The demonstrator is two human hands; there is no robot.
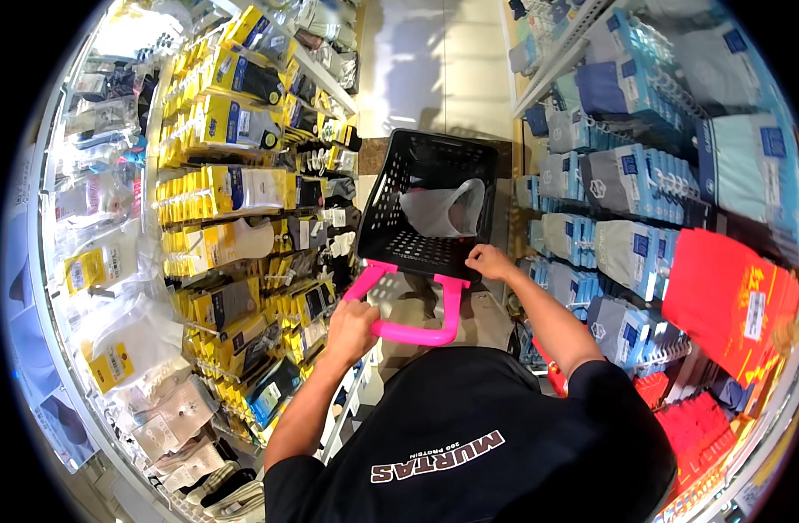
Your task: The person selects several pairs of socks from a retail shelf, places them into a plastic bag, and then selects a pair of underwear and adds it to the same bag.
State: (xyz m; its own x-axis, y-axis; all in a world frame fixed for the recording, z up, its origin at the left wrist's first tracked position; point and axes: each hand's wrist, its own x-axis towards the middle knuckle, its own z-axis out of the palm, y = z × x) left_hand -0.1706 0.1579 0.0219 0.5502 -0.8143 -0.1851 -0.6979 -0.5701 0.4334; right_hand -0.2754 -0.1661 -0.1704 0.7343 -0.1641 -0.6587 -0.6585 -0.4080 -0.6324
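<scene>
My left hand (355, 329) is closed around the left corner of the pink plastic handle (415, 333) of a black shopping basket (381, 196). At the basket's near right corner is my right hand (489, 263), fingers curled at the rim; whether it grips the rim cannot be made out. Inside the perforated basket lies a whitish translucent plastic bag (432, 212) with a loop handle. Its contents do not show clearly. The basket stands out in front of my body, tilted in the view.
On the left, racks hold socks in yellow packs (226, 189). Packaged garments with blue cards (625, 173) hang on the right, with red packs (726, 301) nearer. A tiled aisle (438, 78) runs ahead between the shelves.
</scene>
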